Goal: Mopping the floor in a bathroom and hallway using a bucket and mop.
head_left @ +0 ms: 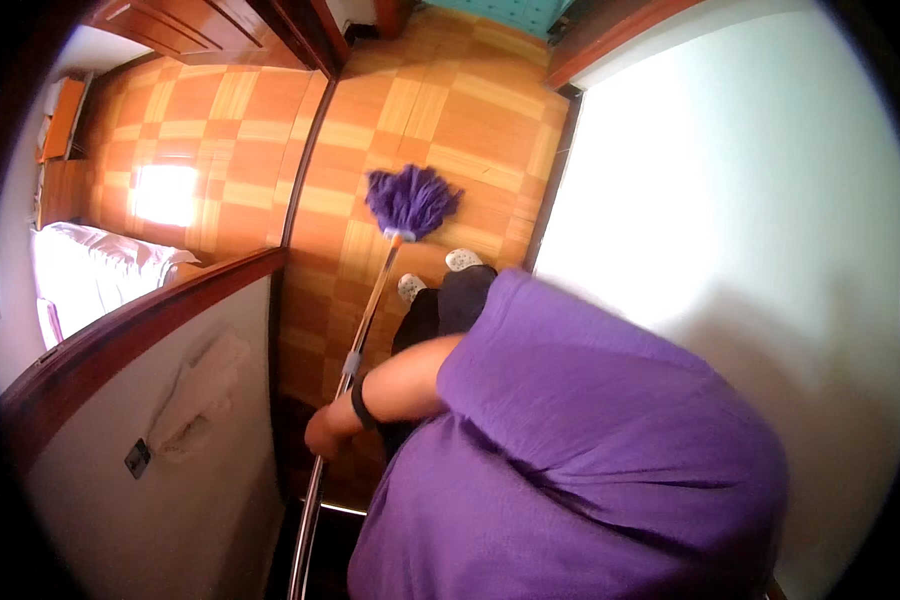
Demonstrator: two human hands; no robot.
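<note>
My right hand [324, 435], with a dark band at its wrist, grips the shiny metal handle [307, 510] of a mop left of my body. The handle runs from the lower edge of the picture up to an orange section and a white socket. Fanned out on the checkered wood-pattern floor [487, 142] is the mop's purple strand head [414, 199], ahead of my feet. My left hand is out of view. A purple short sleeve [570, 352] covers my upper arm and fills much of the lower right. White clogs [463, 259] show below my dark trousers.
A white wall [645, 187] with a dark baseboard borders the right side. To the left, a wood-trimmed wall [195, 375] bears a switch or socket plate [137, 458]. Past a dark threshold strip [307, 157] lies a room with a covered bed [105, 262]. A brown door [202, 30] stands at top left.
</note>
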